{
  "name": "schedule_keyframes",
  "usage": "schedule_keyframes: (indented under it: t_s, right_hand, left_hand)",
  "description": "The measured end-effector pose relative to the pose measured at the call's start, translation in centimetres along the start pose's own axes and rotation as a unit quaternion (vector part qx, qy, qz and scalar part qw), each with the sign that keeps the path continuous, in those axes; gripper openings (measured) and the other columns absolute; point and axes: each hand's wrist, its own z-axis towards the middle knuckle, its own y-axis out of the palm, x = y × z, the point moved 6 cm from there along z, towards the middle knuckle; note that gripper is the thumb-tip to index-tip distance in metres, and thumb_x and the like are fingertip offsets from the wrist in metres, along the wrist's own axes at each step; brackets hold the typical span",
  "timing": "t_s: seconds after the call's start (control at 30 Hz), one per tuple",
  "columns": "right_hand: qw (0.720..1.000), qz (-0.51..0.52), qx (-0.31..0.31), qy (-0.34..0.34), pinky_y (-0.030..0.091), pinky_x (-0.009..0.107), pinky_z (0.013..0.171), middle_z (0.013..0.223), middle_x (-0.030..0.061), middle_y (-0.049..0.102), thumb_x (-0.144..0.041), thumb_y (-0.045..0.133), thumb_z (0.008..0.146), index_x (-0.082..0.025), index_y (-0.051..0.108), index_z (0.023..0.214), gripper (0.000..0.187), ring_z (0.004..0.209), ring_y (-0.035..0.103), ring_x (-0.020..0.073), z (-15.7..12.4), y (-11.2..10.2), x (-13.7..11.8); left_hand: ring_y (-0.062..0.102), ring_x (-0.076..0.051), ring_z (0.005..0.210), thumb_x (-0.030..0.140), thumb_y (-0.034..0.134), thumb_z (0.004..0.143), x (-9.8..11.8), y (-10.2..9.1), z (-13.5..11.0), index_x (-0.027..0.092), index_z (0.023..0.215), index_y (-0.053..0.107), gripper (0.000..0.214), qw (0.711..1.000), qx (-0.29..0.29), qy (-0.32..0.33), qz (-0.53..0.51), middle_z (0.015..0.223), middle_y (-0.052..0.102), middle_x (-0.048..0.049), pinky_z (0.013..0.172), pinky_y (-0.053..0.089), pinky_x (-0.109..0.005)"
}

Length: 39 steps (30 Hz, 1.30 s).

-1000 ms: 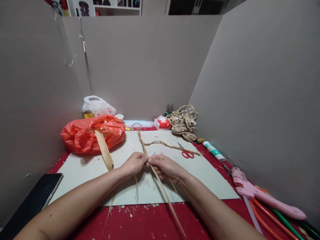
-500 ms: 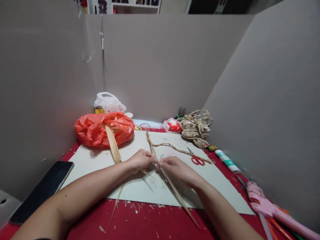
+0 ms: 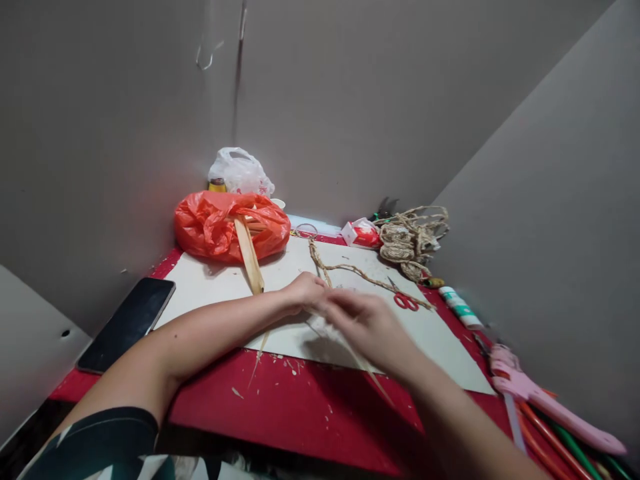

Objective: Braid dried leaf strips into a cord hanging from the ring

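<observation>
My left hand (image 3: 306,292) rests on the white board (image 3: 210,287), fingers closed in a pinch on the near end of a braided straw cord (image 3: 345,270) that runs away toward the back. My right hand (image 3: 367,323) is lifted and blurred by motion just right of it, with thin dry straw strips (image 3: 363,370) trailing from under it toward me. Whether its fingers grip the strips is smeared.
A red plastic bag (image 3: 227,225) with a flat wooden strip (image 3: 249,261) lies at the back left, a white bag (image 3: 241,172) behind it. Red scissors (image 3: 404,300), coiled cord bundles (image 3: 407,240), a glue stick (image 3: 460,308), a pink glue gun (image 3: 540,393) and a phone (image 3: 127,323) lie around.
The camera has swung left and down. My right hand has lifted and moved toward me, now blurred. My left hand stays pinched on the cord.
</observation>
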Motion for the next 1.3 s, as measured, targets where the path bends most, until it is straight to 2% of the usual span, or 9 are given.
schedule_keyframes:
  t_s: [0.1,0.2,0.33,0.63,0.9,1.0,1.17,1.23,1.3]
  right_hand:
    - [0.981,-0.141,-0.135,0.005,0.036,0.027,0.055,0.064,0.0060,0.065,-0.037,0.044,0.086,-0.018,0.061,0.067,0.032,0.058,0.058,0.0177,-1.0,6.3,-3.2]
    - [0.964,-0.238,-0.112,0.029,0.033,0.028,0.054,0.074,0.0108,0.068,-0.041,0.045,0.086,-0.015,0.061,0.083,0.031,0.063,0.061,0.0214,-1.0,9.6,-3.8]
    - [0.961,-0.246,-0.124,0.020,0.029,0.028,0.054,0.075,0.0098,0.067,-0.023,0.042,0.084,-0.015,0.057,0.084,0.017,0.063,0.060,0.0184,-1.1,10.7,-2.9]
    - [0.989,0.019,-0.112,0.097,0.035,0.023,0.055,0.060,-0.0014,0.051,-0.026,0.043,0.083,-0.017,0.050,0.073,0.015,0.056,0.046,0.0117,-4.7,4.3,2.0]
    - [0.966,0.226,-0.078,0.101,0.039,0.022,0.050,0.059,-0.0022,0.053,-0.033,0.057,0.081,-0.017,0.053,0.073,0.019,0.050,0.047,0.0090,-2.8,1.4,-0.3]
    - [0.953,0.296,-0.002,0.064,0.039,0.021,0.046,0.065,0.0001,0.058,-0.031,0.062,0.079,-0.017,0.055,0.077,0.016,0.050,0.049,0.0088,-2.2,-0.8,-0.9]
    - [0.958,0.258,0.126,0.025,0.040,0.023,0.046,0.075,0.0051,0.064,-0.031,0.064,0.077,-0.018,0.056,0.077,0.016,0.052,0.051,0.0102,-2.1,-5.1,-0.6]
    - [0.975,0.186,0.106,0.056,0.040,0.023,0.046,0.072,0.0058,0.064,-0.033,0.062,0.077,-0.017,0.056,0.075,0.017,0.052,0.052,0.0108,-2.1,-5.6,1.0]
    - [0.990,0.089,0.024,0.110,0.041,0.023,0.048,0.068,0.0053,0.063,-0.031,0.058,0.076,-0.016,0.057,0.072,0.015,0.053,0.052,0.0117,-2.2,-5.1,4.0]
  left_hand:
    - [0.031,-0.006,0.040,0.016,0.059,0.067,0.2,-0.3,0.0,0.012,0.058,0.059,0.009,1.000,0.003,-0.006,-0.001,0.040,0.038,0.0066,0.042,0.025,-0.019]
    - [0.028,-0.005,0.038,0.016,0.059,0.068,0.2,-0.3,-0.3,0.013,0.058,0.059,0.011,1.000,0.004,-0.015,0.008,0.038,0.035,0.0072,0.041,0.023,-0.019]
    - [0.028,-0.005,0.038,0.015,0.060,0.067,0.2,-0.3,-0.6,0.012,0.055,0.058,0.012,1.000,0.002,-0.020,0.019,0.038,0.035,0.0068,0.041,0.022,-0.020]
    - [0.032,-0.006,0.037,0.015,0.058,0.069,-0.4,0.0,-0.1,0.013,0.055,0.057,0.014,0.999,-0.011,-0.030,0.022,0.038,0.039,0.0055,0.042,0.025,-0.021]
    - [0.035,-0.006,0.041,0.015,0.058,0.067,-1.0,0.0,0.4,0.012,0.059,0.060,0.008,0.999,-0.017,-0.008,0.032,0.043,0.044,0.0053,0.043,0.026,-0.020]
    - [0.037,-0.006,0.043,0.015,0.059,0.066,-0.5,-0.1,0.0,0.012,0.059,0.061,0.007,0.999,-0.021,-0.009,0.030,0.044,0.046,0.0051,0.044,0.028,-0.019]
    - [0.033,-0.005,0.040,0.015,0.059,0.068,0.1,-0.2,-0.7,0.013,0.055,0.057,0.013,0.999,-0.009,-0.032,0.022,0.040,0.041,0.0058,0.041,0.024,-0.019]
    - [0.031,-0.006,0.038,0.014,0.058,0.068,0.1,-0.1,-0.7,0.013,0.055,0.056,0.013,0.999,-0.017,-0.037,0.018,0.039,0.040,0.0060,0.040,0.023,-0.020]
    - [0.029,-0.006,0.037,0.014,0.057,0.069,0.1,0.0,-0.5,0.013,0.055,0.055,0.015,0.999,-0.025,-0.037,0.014,0.038,0.038,0.0061,0.040,0.021,-0.020]
